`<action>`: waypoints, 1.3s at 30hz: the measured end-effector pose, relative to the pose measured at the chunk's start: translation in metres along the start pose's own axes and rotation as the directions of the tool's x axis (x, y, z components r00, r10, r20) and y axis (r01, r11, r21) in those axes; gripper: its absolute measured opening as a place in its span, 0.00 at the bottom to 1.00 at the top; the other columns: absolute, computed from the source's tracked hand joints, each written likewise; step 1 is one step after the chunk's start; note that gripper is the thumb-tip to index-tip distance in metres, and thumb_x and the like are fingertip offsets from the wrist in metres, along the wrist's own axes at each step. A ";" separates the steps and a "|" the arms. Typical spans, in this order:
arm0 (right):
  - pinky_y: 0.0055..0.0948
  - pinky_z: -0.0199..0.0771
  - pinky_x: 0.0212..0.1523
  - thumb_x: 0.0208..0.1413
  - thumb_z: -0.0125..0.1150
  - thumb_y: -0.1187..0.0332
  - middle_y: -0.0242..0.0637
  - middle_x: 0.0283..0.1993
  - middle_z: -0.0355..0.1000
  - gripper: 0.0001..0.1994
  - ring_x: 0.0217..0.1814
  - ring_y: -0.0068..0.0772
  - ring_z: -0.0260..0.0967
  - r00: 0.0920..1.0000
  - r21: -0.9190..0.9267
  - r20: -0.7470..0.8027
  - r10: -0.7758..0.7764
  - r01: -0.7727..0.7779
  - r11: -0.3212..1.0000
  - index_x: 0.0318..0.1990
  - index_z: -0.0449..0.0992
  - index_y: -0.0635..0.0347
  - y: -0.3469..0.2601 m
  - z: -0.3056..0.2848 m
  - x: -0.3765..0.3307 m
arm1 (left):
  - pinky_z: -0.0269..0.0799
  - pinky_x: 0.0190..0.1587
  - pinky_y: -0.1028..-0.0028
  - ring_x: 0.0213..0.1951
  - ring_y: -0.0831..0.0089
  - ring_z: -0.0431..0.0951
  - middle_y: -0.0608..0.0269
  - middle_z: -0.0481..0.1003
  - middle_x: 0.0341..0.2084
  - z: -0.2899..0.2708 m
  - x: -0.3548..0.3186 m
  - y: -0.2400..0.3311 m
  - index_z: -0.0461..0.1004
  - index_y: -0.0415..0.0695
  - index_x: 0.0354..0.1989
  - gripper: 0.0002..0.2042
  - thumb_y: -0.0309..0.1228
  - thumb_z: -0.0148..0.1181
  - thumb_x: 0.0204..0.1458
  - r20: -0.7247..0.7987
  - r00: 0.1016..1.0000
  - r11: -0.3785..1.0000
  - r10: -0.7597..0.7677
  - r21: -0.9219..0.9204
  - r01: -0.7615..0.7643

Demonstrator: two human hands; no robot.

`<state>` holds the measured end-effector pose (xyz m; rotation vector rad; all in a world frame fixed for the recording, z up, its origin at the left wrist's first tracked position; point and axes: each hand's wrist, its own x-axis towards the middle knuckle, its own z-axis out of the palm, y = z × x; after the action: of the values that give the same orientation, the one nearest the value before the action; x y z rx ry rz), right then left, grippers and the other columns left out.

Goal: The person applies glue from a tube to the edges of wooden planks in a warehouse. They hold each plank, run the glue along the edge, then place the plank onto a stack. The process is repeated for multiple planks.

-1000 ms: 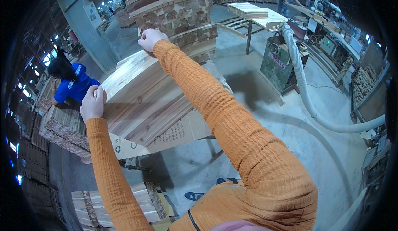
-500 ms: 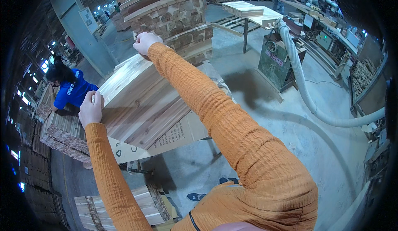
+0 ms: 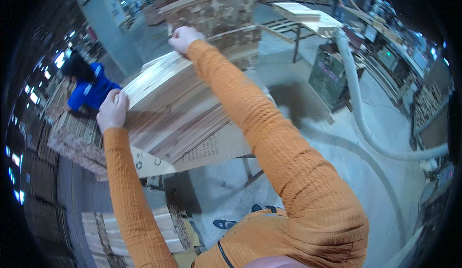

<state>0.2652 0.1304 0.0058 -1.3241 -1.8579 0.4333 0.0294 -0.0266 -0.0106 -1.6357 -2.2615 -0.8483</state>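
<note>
A stack of striped wooden panels point(image 3: 180, 107) lies in front of me on a printed cardboard sheet point(image 3: 204, 152). My left hand point(image 3: 113, 108) grips the stack's left corner, its fingers bent over the edge. At the far corner my right hand point(image 3: 185, 39) is closed over the panel edge, with that arm stretched across the stack. Both hands are on the upper part of the stack. Whether they hold one panel or more I cannot tell, as the fingertips are partly hidden.
Tall stacked lumber point(image 3: 209, 18) stands behind the panels. A co-worker in a blue shirt point(image 3: 94, 87) bends over another wood stack point(image 3: 77, 138) at left. More boards point(image 3: 110, 229) lie low at front left. On the right are a green machine point(image 3: 329, 78) and a pale hose point(image 3: 353, 90).
The whole view has shifted, so the panels and both hands appear slightly farther right. Both hands keep their grip at the same corners. The co-worker at left remains bent over.
</note>
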 end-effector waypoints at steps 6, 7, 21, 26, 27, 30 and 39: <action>0.41 0.70 0.50 0.49 0.52 0.53 0.46 0.42 0.75 0.20 0.46 0.47 0.72 0.999 -0.008 0.018 -0.048 0.049 0.999 0.42 0.78 0.55 0.024 0.006 0.026 | 0.69 0.48 0.62 0.43 0.52 0.76 0.51 0.77 0.39 -0.005 -0.003 0.017 0.77 0.55 0.43 0.19 0.48 0.47 0.49 -0.001 0.999 0.999 -0.038 0.032 0.038; 0.39 0.71 0.48 0.49 0.53 0.53 0.43 0.36 0.76 0.19 0.43 0.43 0.74 0.994 0.008 0.099 -0.049 0.048 0.999 0.42 0.78 0.54 0.016 0.017 0.021 | 0.70 0.47 0.63 0.43 0.52 0.76 0.52 0.78 0.38 -0.005 -0.007 0.006 0.77 0.55 0.42 0.18 0.47 0.47 0.49 0.009 0.995 0.994 -0.100 0.039 0.100; 0.32 0.70 0.44 0.53 0.56 0.54 0.36 0.30 0.78 0.15 0.38 0.32 0.76 0.995 0.074 0.058 -0.083 0.079 0.994 0.34 0.77 0.57 0.029 0.017 0.037 | 0.65 0.47 0.65 0.41 0.58 0.77 0.53 0.79 0.35 -0.005 -0.007 0.005 0.78 0.51 0.42 0.21 0.50 0.48 0.49 -0.004 1.000 1.000 -0.014 0.007 0.014; 0.32 0.70 0.44 0.53 0.56 0.54 0.36 0.29 0.77 0.15 0.37 0.32 0.76 0.995 0.082 0.050 -0.083 0.078 0.994 0.34 0.77 0.57 0.030 0.013 0.036 | 0.65 0.46 0.65 0.41 0.58 0.77 0.54 0.79 0.35 -0.004 -0.006 0.006 0.78 0.51 0.41 0.21 0.50 0.48 0.49 -0.020 1.000 1.000 0.006 -0.010 -0.006; 0.32 0.70 0.43 0.53 0.56 0.54 0.36 0.29 0.77 0.15 0.37 0.32 0.76 0.995 0.089 0.051 -0.085 0.080 0.993 0.34 0.77 0.57 0.029 0.014 0.036 | 0.63 0.46 0.64 0.41 0.59 0.77 0.55 0.79 0.35 -0.005 -0.006 0.006 0.78 0.50 0.40 0.20 0.49 0.47 0.49 -0.013 1.000 1.000 -0.002 -0.014 0.002; 0.32 0.71 0.43 0.53 0.56 0.54 0.36 0.28 0.77 0.15 0.36 0.32 0.76 0.995 0.094 0.048 -0.084 0.080 0.992 0.34 0.77 0.57 0.030 0.014 0.035 | 0.60 0.47 0.63 0.42 0.61 0.76 0.58 0.79 0.35 -0.005 -0.007 0.007 0.78 0.49 0.38 0.19 0.47 0.46 0.49 0.000 1.000 1.000 -0.012 -0.028 0.012; 0.32 0.71 0.44 0.53 0.56 0.55 0.37 0.29 0.77 0.15 0.37 0.34 0.76 0.994 0.079 0.065 -0.084 0.079 0.994 0.35 0.77 0.58 0.030 0.014 0.036 | 0.65 0.46 0.64 0.42 0.58 0.77 0.54 0.79 0.36 -0.007 -0.006 0.007 0.78 0.51 0.41 0.20 0.50 0.47 0.49 0.010 1.000 1.000 -0.008 0.010 0.008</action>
<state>0.2689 0.1772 -0.0083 -1.1918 -1.9247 0.5070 0.0370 -0.0340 -0.0058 -1.6311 -2.2772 -0.8305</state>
